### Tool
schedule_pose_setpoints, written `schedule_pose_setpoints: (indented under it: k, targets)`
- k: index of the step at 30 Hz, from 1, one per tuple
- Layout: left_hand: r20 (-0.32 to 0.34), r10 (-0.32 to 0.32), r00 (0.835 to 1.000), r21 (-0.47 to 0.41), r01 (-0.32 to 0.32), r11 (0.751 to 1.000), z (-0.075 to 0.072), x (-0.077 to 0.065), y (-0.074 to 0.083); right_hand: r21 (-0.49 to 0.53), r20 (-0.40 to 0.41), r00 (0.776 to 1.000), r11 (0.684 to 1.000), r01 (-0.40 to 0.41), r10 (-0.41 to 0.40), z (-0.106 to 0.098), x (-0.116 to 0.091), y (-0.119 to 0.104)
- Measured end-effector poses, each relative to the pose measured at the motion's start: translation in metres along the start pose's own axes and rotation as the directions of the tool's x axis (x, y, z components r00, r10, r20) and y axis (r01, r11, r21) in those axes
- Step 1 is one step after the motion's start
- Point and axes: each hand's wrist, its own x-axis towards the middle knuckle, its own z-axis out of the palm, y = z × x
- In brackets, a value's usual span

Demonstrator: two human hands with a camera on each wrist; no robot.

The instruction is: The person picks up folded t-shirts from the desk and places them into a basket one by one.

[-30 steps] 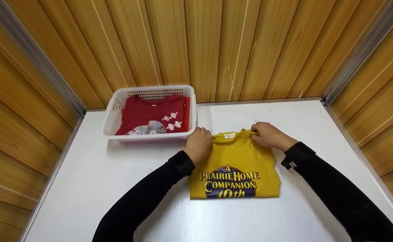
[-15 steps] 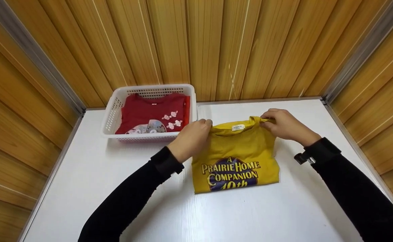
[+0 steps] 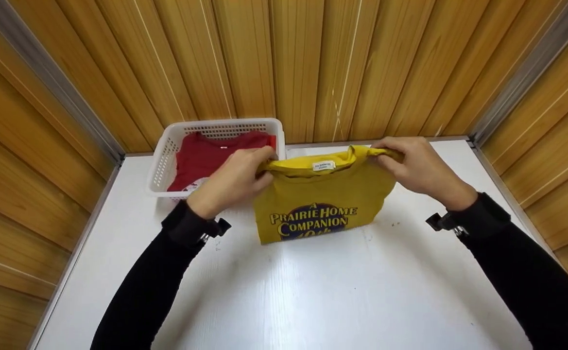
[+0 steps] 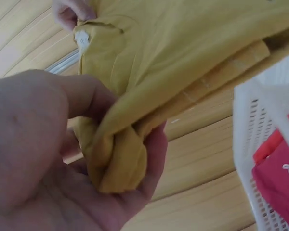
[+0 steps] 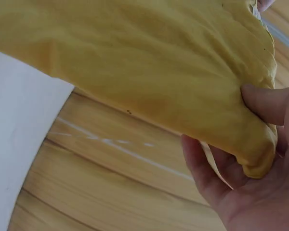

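Note:
A folded yellow T-shirt, with a printed front and a white neck label, hangs between both hands above the table. The left hand pinches its upper left corner, close to the basket. At the upper right corner, the right hand grips the cloth between thumb and fingers. In the left wrist view, the bunched corner of the T-shirt lies between the thumb and curled fingers. The right wrist view shows the opposite corner of the T-shirt held the same way.
A white perforated plastic basket stands at the back left of the white table. Inside it lies a folded dark red shirt, with brighter red cloth at its right side. Wood-look panels wall the table's back and sides.
Both hands have raised the yellow T-shirt off the table, and it now hangs nearly upright. The left hand has shifted left, partly covering the basket; the right hand has moved up and right.

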Motion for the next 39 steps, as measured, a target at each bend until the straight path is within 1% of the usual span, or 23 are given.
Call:
schedule_pose_setpoints:
  k: [3,5,8,10,14,17,20,23,28,31,33,35,39]
  targets:
    - [-0.021,-0.007,1.000,-0.081,0.005,0.997,-0.022,-0.007,-0.002,0.018,-0.050,0.998,0.999,0.038,-0.037,-0.004,0.002,-0.012]
    - [-0.039,-0.011,0.999,-0.108,0.007,0.994,-0.036,-0.013,-0.005,0.042,-0.062,0.997,0.998,0.049,-0.046,-0.003,0.005,-0.019]
    - [-0.068,-0.030,0.997,-0.118,0.022,0.993,-0.054,-0.024,-0.013,0.084,-0.041,0.998,0.995,0.057,-0.054,0.004,0.011,-0.030]
    - [-0.081,-0.061,0.995,-0.115,0.051,0.992,-0.063,-0.032,-0.021,0.114,-0.012,0.998,0.991,0.068,-0.067,0.011,0.015,-0.037]
    - [-0.094,-0.159,0.983,-0.136,0.145,0.980,-0.073,-0.047,-0.038,0.146,0.023,0.994,0.984,0.105,-0.110,0.028,0.026,-0.051]
    - [-0.113,-0.228,0.967,-0.154,0.209,0.966,-0.079,-0.057,-0.053,0.163,0.036,0.990,0.978,0.128,-0.135,0.042,0.035,-0.059]
    - [-0.133,-0.283,0.950,-0.188,0.256,0.948,-0.088,-0.068,-0.067,0.184,0.052,0.987,0.973,0.140,-0.152,0.057,0.046,-0.068]
    - [-0.161,-0.306,0.938,-0.210,0.271,0.939,-0.098,-0.078,-0.077,0.211,0.059,0.985,0.967,0.145,-0.161,0.069,0.058,-0.077]
    - [-0.239,-0.284,0.928,-0.223,0.232,0.947,-0.117,-0.090,-0.090,0.275,0.050,0.991,0.955,0.107,-0.126,0.080,0.080,-0.093]
    - [-0.287,-0.292,0.912,-0.250,0.223,0.942,-0.128,-0.095,-0.096,0.301,0.052,0.994,0.950,0.080,-0.100,0.084,0.092,-0.101]
    - [-0.305,-0.313,0.899,-0.267,0.235,0.934,-0.134,-0.097,-0.099,0.305,0.056,0.994,0.949,0.075,-0.097,0.087,0.100,-0.105]
    - [-0.306,-0.340,0.889,-0.275,0.260,0.926,-0.139,-0.098,-0.103,0.303,0.058,0.994,0.951,0.068,-0.090,0.091,0.106,-0.108]
    - [-0.280,-0.381,0.881,-0.231,0.324,0.918,-0.148,-0.096,-0.111,0.304,0.074,0.994,0.951,0.051,-0.077,0.097,0.121,-0.108]
